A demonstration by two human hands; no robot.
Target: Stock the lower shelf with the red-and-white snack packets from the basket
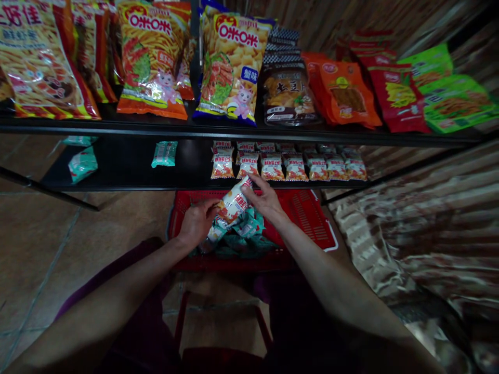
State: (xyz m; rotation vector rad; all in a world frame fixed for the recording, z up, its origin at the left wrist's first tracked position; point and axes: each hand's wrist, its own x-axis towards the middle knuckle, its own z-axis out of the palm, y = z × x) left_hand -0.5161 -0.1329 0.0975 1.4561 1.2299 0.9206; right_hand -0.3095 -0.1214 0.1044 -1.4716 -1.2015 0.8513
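Between my two hands is a small white and orange snack packet (235,201) with red lettering, tilted above a red basket (312,221). My left hand (195,222) pinches its lower left end. At the upper right end, my right hand (265,200) grips it with thumb and fingers. Below the packet, green snack packets (250,224) lie in the basket, partly in shadow. Just beyond my hands, rows of matching white and orange packets (273,167) stand on the lower shelf (128,176).
On the lower shelf's left part lie green packets (83,165) and another green packet (164,154). The upper shelf (156,127) carries large snack bags (234,67) and overhangs the lower one. A red stool (222,359) is below me; corrugated sheeting (409,223) stands at right.
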